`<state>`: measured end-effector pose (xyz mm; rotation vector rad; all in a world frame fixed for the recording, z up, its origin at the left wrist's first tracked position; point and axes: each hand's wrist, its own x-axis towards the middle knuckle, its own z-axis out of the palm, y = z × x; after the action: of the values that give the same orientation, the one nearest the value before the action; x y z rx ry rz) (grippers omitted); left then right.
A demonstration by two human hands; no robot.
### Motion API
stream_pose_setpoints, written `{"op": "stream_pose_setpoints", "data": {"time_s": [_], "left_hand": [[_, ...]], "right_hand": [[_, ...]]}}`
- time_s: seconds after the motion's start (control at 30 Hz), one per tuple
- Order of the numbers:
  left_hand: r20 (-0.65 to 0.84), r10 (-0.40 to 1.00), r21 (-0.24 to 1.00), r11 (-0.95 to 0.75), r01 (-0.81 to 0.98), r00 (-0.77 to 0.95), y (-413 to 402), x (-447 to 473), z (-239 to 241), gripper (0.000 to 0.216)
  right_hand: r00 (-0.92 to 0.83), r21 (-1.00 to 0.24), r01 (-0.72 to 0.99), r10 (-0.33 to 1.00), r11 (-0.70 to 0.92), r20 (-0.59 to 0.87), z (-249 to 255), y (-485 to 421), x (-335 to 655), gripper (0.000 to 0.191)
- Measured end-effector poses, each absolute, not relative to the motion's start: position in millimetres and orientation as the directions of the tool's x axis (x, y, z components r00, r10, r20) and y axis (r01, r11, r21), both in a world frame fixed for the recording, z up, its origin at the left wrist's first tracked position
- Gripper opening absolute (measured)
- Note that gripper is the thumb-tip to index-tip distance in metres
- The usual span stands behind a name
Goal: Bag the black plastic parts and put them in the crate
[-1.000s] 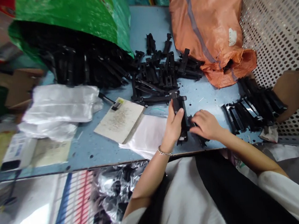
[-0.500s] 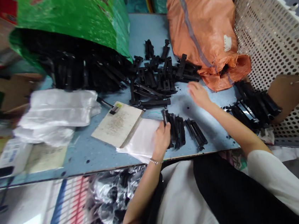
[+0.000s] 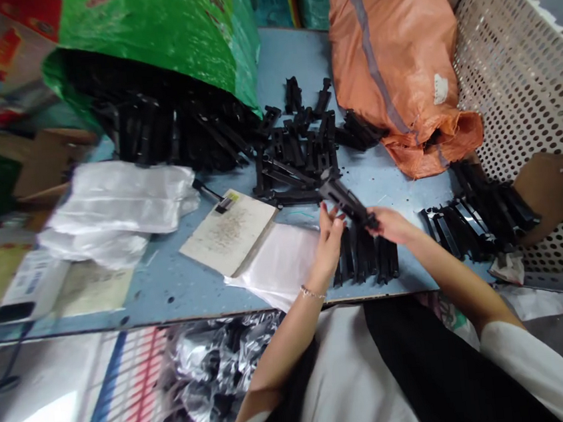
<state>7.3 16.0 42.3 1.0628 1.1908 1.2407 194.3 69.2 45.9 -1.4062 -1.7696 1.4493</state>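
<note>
My right hand (image 3: pixel 390 224) grips one long black plastic part (image 3: pixel 345 199) and holds it slanted above the blue table (image 3: pixel 178 282). My left hand (image 3: pixel 329 243) reaches up to the part's near side, fingers apart, touching or almost touching it. Under both hands lies a short row of the same black parts (image 3: pixel 367 259), side by side near the table's front edge. A loose heap of black parts (image 3: pixel 305 151) lies farther back in the middle.
A green sack (image 3: pixel 158 43) spills black parts at the back left. An orange sack (image 3: pixel 391 58) stands back right beside a perforated white basket (image 3: pixel 524 78). More parts (image 3: pixel 473 214) lie stacked at the right. Clear bags (image 3: pixel 115 212), a notepad (image 3: pixel 228 230) and white sheets (image 3: pixel 280 265) lie left.
My right hand reached to the heap, took a black part and brought it back toward me. My left hand rose from the row of parts to meet it.
</note>
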Motion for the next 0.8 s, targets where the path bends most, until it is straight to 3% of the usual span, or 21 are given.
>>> {"op": "stream_pose_setpoints", "data": {"time_s": [0.07,0.13,0.23,0.3,0.37,0.5,0.57,0.63,0.7,0.73,0.8], "left_hand": [[-0.166,0.985,0.908,0.168,-0.383,0.038,21,17,59,0.060],[-0.237,0.965,0.827,0.260,-0.499,0.110,19,24,75,0.057],[-0.316,0.923,0.774,0.384,-0.504,0.218,7,29,89,0.049],[-0.355,0.897,0.769,0.440,-0.464,0.262,-1,33,91,0.044],[-0.368,0.901,0.792,0.433,-0.429,0.230,-5,35,90,0.042],[-0.380,0.923,0.828,0.367,-0.424,0.058,2,25,86,0.042],[-0.407,0.913,0.804,0.375,-0.461,0.034,9,14,85,0.045],[-0.420,0.904,0.783,0.402,-0.475,0.074,14,5,86,0.049],[-0.417,0.898,0.779,0.432,-0.455,0.139,14,1,86,0.049],[-0.411,0.899,0.786,0.434,-0.441,0.152,13,2,86,0.049],[-0.379,0.919,0.829,0.390,-0.400,0.109,8,4,84,0.049]], "right_hand": [[-0.421,-0.927,0.375,0.884,-0.033,-0.202,56,41,192,0.050],[-0.322,-0.881,0.451,0.947,0.143,-0.011,72,30,193,0.050],[-0.217,-0.649,0.621,0.892,0.440,0.396,94,42,195,0.049],[-0.264,-0.527,0.666,0.827,0.528,0.496,100,55,191,0.048],[-0.268,-0.546,0.666,0.846,0.509,0.461,100,63,182,0.048],[-0.284,-0.720,0.573,0.919,0.392,0.274,88,50,166,0.053],[-0.431,-0.641,0.544,0.836,0.541,0.339,81,34,164,0.051],[-0.565,-0.471,0.510,0.693,0.720,0.448,74,18,165,0.045],[-0.609,-0.377,0.481,0.611,0.792,0.505,69,5,165,0.038],[-0.597,-0.397,0.479,0.622,0.783,0.507,67,-1,164,0.035],[-0.532,-0.552,0.468,0.719,0.690,0.447,66,-12,160,0.033]]}}
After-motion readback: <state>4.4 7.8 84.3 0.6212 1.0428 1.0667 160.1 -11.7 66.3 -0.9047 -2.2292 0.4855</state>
